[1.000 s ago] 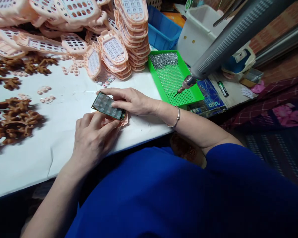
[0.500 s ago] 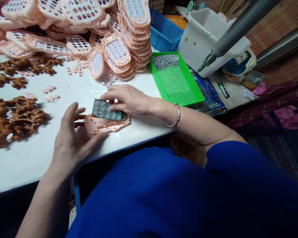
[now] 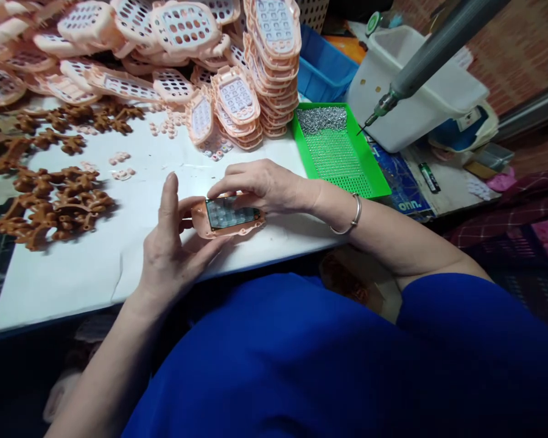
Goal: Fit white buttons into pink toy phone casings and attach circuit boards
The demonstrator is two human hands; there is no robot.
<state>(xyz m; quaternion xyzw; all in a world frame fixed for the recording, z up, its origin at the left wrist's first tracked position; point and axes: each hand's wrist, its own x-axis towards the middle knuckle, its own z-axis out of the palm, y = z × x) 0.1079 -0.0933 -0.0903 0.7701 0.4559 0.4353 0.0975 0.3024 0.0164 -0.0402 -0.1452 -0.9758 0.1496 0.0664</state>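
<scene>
A green circuit board [image 3: 231,214] with a clear keypad lies inside a pink plastic shell [image 3: 201,224] near the table's front edge. My left hand [image 3: 176,243] grips the left end of the shell, thumb along its front side and fingers behind it. From the right, my right hand [image 3: 265,185] holds the board at its back edge and right part, its fingers covering some of it. The board sits within the shell's rim.
Pink shells [image 3: 237,94] are stacked and heaped at the back. Brown plastic parts [image 3: 68,204] lie at left, small pink pieces [image 3: 167,125] nearer the middle. A green tray [image 3: 342,149] holds screws; an electric screwdriver [image 3: 406,79] hangs above it. Blue and white bins stand behind.
The board has gone down from above the shell into it, flatter now. My left hand has closed in on the shell's left end. The whole view has shifted, with things appearing further right.
</scene>
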